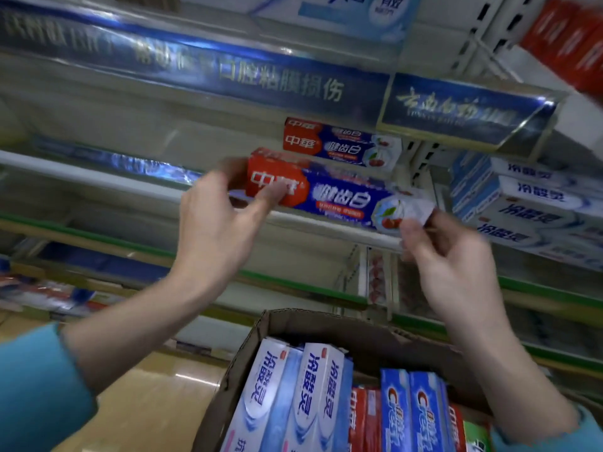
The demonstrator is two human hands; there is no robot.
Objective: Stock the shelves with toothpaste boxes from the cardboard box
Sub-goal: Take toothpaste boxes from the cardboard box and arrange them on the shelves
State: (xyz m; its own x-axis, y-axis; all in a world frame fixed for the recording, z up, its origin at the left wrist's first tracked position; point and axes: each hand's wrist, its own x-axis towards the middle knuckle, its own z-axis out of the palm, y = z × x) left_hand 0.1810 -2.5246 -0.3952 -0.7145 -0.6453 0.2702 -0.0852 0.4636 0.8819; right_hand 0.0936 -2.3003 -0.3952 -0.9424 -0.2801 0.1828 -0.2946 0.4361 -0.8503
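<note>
A red and blue toothpaste box lies lengthwise at the front edge of the middle shelf. My left hand pinches its red left end between thumb and fingers. My right hand pinches its white right end. A second box of the same kind rests behind it on the shelf. Below, the open cardboard box holds several upright toothpaste boxes: white-blue ones, blue ones and red ones.
A blue banner strip runs along the upper shelf edge. Stacked white-blue toothpaste boxes fill the shelf at right. A red box sits at top right. Lower shelves with green edges and a tan floor lie below.
</note>
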